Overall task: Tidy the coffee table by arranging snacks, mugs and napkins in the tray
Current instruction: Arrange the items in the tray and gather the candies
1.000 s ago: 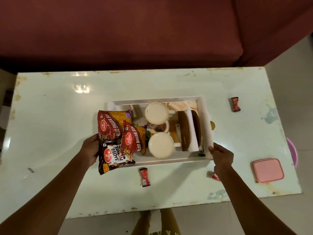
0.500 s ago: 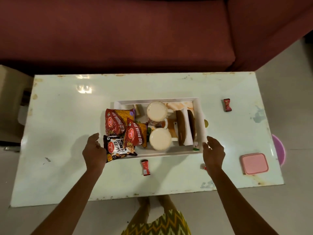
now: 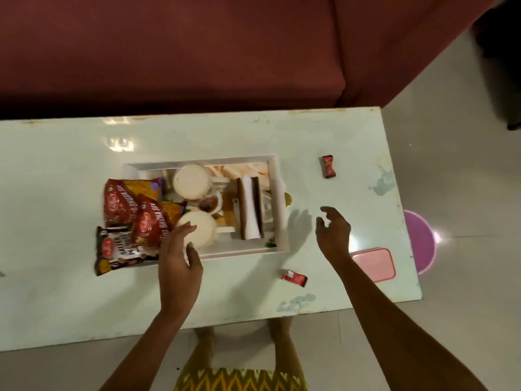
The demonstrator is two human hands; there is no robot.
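Note:
A white tray (image 3: pixel 280 210) sits mid-table. Inside it stand two white mugs, the far one (image 3: pixel 191 182) and the near one (image 3: pixel 200 231), beside brown and white folded napkins (image 3: pixel 250 210). Red snack packets (image 3: pixel 124 201) and a dark peanut packet (image 3: pixel 117 249) overlap the tray's left end. My left hand (image 3: pixel 179 258) hovers over the tray's near edge by the near mug, fingers spread, holding nothing. My right hand (image 3: pixel 334 231) is open to the right of the tray, apart from it. Small red candies lie loose, one near the front edge (image 3: pixel 294 277) and one farther back (image 3: pixel 328 166).
A pink lidded box (image 3: pixel 375 263) lies at the table's right front corner. A purple stool (image 3: pixel 420 241) stands on the floor beyond the right edge. A maroon sofa (image 3: pixel 197 52) runs behind the table. A gold coin-like disc (image 3: pixel 287 199) peeks out by the tray's right side.
Both hands let go of the tray's ends. My left hand moved right to the tray's near edge by the near mug. My right hand drifted right, away from the tray. The view shifted.

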